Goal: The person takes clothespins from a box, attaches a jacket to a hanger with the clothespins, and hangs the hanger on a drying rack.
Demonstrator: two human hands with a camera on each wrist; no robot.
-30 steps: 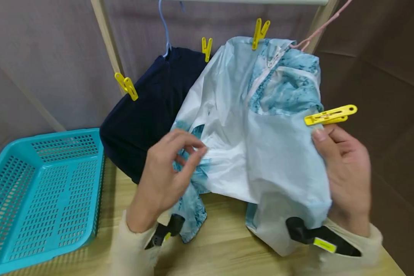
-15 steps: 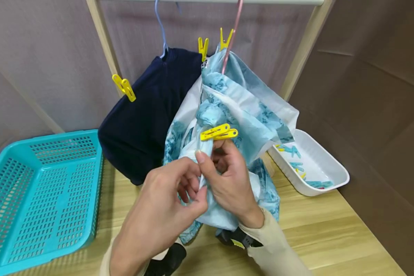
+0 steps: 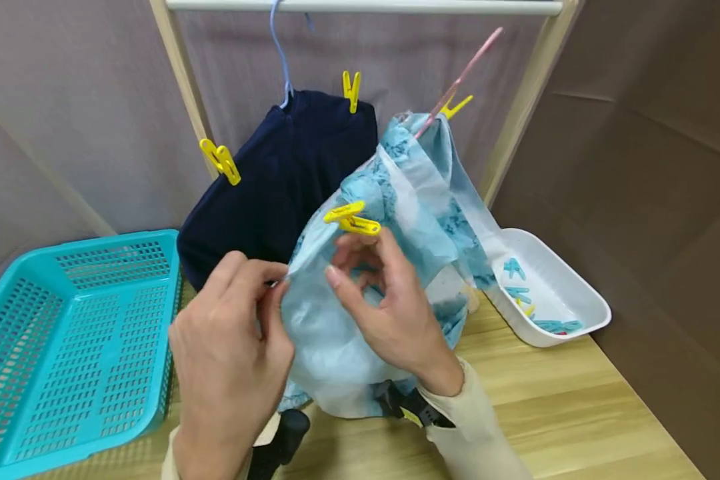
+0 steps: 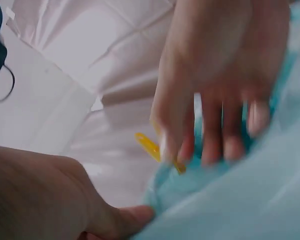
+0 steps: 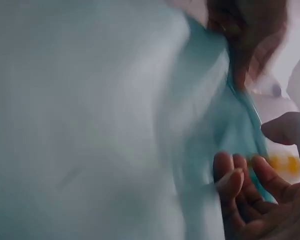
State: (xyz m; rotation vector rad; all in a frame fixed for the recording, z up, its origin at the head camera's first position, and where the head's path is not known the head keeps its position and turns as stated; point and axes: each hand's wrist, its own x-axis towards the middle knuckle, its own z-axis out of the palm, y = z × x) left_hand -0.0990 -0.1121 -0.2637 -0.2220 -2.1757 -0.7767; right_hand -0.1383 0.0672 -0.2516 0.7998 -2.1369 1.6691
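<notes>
My left hand [image 3: 231,350] pinches the edge of a thin light-blue and white jacket [image 3: 330,347] between thumb and fingers. My right hand [image 3: 393,310] is just to the right, over the fabric, thumb apart from its loosely bent fingers. A yellow clothespin [image 3: 353,219] is clipped on the jacket just above the right fingertips. The jacket is on a pink hanger [image 3: 471,67], its hook tilted right, with another yellow clothespin [image 3: 457,107] beside it. In the left wrist view the jacket edge runs from the left thumb [image 4: 137,215] up toward the right hand's fingers.
A dark navy garment [image 3: 264,187] hangs behind on a blue hanger [image 3: 281,53], with yellow clothespins on it. A turquoise basket [image 3: 168,320] stands left. A white tray [image 3: 582,287] holding several clothespins stands right. The rack's white bar [image 3: 366,7] crosses the top.
The jacket was turned and drawn inward from the right, and its hanger hook now leans right. The right hand came to the middle and loosened from the fabric; the left hand took its edge.
</notes>
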